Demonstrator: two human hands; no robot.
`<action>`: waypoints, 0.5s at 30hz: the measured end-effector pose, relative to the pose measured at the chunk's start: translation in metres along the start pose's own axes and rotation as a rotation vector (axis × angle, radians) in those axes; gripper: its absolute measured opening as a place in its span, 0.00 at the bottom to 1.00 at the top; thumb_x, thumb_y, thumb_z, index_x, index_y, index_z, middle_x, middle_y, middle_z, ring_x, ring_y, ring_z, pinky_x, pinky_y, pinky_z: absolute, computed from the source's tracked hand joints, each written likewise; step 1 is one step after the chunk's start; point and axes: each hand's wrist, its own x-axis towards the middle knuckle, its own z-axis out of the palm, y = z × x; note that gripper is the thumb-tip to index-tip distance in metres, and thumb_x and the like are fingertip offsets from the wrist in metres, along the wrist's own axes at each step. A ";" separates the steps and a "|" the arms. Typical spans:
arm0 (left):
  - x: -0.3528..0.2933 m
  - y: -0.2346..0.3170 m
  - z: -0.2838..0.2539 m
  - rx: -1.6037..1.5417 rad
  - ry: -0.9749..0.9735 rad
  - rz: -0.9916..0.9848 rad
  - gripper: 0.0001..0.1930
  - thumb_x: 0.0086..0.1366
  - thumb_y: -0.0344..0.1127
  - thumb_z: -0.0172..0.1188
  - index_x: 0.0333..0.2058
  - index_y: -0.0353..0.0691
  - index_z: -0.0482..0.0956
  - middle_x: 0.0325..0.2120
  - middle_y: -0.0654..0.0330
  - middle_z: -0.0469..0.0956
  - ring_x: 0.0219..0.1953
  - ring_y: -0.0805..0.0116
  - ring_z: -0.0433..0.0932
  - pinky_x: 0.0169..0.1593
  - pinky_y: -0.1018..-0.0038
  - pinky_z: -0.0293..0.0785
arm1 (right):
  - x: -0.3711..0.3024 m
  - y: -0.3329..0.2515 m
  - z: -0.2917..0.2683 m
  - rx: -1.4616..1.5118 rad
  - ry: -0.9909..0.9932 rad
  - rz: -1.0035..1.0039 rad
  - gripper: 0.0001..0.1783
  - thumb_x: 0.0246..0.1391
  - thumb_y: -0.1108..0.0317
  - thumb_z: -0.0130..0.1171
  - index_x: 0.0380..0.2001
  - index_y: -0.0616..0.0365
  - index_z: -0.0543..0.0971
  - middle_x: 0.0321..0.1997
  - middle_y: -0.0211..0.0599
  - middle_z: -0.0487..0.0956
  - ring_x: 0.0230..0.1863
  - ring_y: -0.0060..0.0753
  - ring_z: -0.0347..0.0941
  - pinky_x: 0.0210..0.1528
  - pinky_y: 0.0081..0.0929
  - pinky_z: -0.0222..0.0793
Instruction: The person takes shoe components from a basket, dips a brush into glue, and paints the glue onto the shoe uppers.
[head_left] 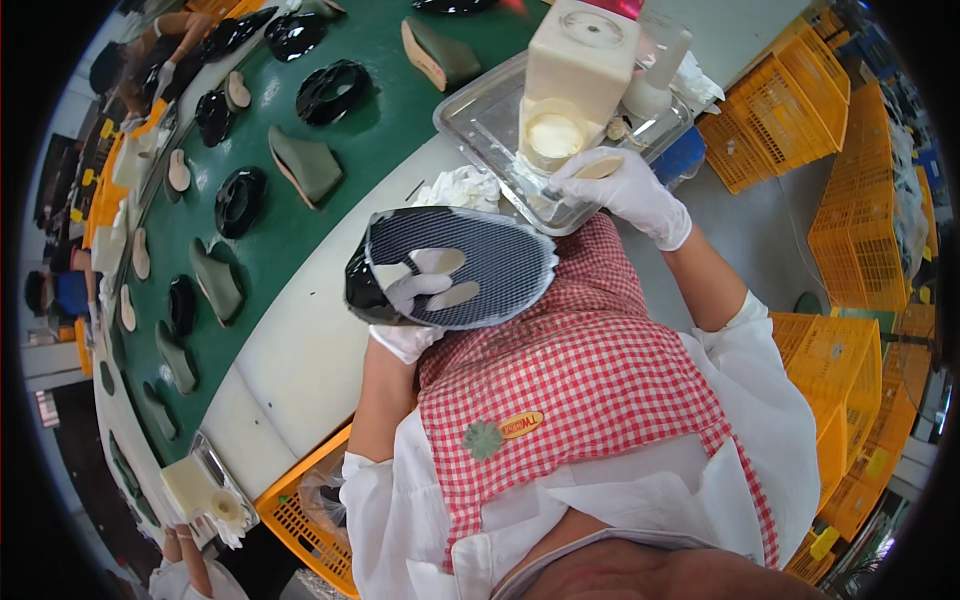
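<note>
A glossy black shoe upper (490,262), its dark mesh lining facing up and its rim whitish, lies over my lap beside the table edge. My left hand (425,290), in a white glove, grips it from its left side; several fingers with beige tips press on the lining. Further right, my gloved right hand (625,190) hovers over the near corner of a metal tray (480,115), fingers closed; a beige patch covers one finger, and what they pinch is hidden. Just beyond it stands a cream-coloured container (580,65) with a small cup of pale liquid (553,135) at its base.
A green conveyor belt (270,235) carries black uppers (335,92), olive shoe forms (305,165) and soles. Crumpled white cloth (455,190) lies by the tray. Orange crates (780,110) stand at the right; another crate (310,510) is below the table. Other people work along the belt's far side.
</note>
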 end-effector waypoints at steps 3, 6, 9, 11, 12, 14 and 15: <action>0.003 -0.015 0.006 0.630 0.072 0.302 0.12 0.55 0.27 0.65 0.38 0.31 0.78 0.52 0.45 0.74 0.51 0.55 0.77 0.46 0.67 0.80 | 0.002 -0.016 0.012 0.144 -0.041 -0.107 0.09 0.54 0.73 0.63 0.38 0.64 0.83 0.40 0.35 0.83 0.41 0.23 0.78 0.48 0.22 0.73; 0.000 0.002 0.061 0.057 0.062 0.091 0.15 0.50 0.23 0.65 0.39 0.33 0.78 0.49 0.45 0.75 0.50 0.51 0.77 0.51 0.64 0.81 | 0.017 -0.018 0.025 -0.006 -0.143 -0.363 0.09 0.54 0.74 0.63 0.39 0.62 0.83 0.40 0.34 0.83 0.41 0.25 0.77 0.47 0.24 0.72; 0.009 0.007 0.057 -0.172 0.120 -0.164 0.18 0.47 0.20 0.63 0.41 0.33 0.78 0.47 0.47 0.76 0.49 0.52 0.77 0.53 0.62 0.80 | 0.034 -0.024 0.044 -0.166 -0.207 -0.688 0.08 0.53 0.71 0.65 0.38 0.55 0.85 0.38 0.34 0.83 0.39 0.28 0.76 0.44 0.25 0.70; 0.004 0.002 0.056 0.015 0.121 -0.086 0.19 0.47 0.19 0.62 0.42 0.31 0.77 0.46 0.48 0.76 0.48 0.53 0.77 0.53 0.62 0.80 | 0.041 -0.033 0.054 -0.159 -0.290 -0.840 0.08 0.53 0.69 0.66 0.38 0.55 0.85 0.38 0.31 0.82 0.38 0.28 0.75 0.43 0.27 0.70; 0.002 -0.002 0.055 0.201 0.120 -0.010 0.20 0.46 0.18 0.61 0.43 0.30 0.77 0.46 0.49 0.76 0.47 0.55 0.77 0.53 0.61 0.80 | 0.044 -0.034 0.058 -0.160 -0.289 -0.841 0.08 0.53 0.69 0.66 0.38 0.55 0.85 0.38 0.31 0.82 0.38 0.28 0.75 0.43 0.27 0.70; 0.000 -0.006 0.047 0.556 0.032 0.209 0.20 0.47 0.18 0.61 0.43 0.30 0.77 0.45 0.49 0.77 0.47 0.55 0.77 0.54 0.61 0.80 | 0.050 -0.035 0.064 -0.198 -0.299 -0.811 0.09 0.52 0.68 0.67 0.38 0.54 0.85 0.37 0.30 0.82 0.39 0.29 0.75 0.44 0.27 0.70; -0.001 -0.009 0.043 0.907 -0.059 0.430 0.19 0.48 0.19 0.61 0.43 0.30 0.76 0.45 0.49 0.77 0.46 0.55 0.77 0.54 0.61 0.79 | 0.051 -0.035 0.064 -0.199 -0.301 -0.813 0.09 0.52 0.68 0.67 0.38 0.54 0.85 0.37 0.30 0.82 0.39 0.29 0.75 0.44 0.27 0.70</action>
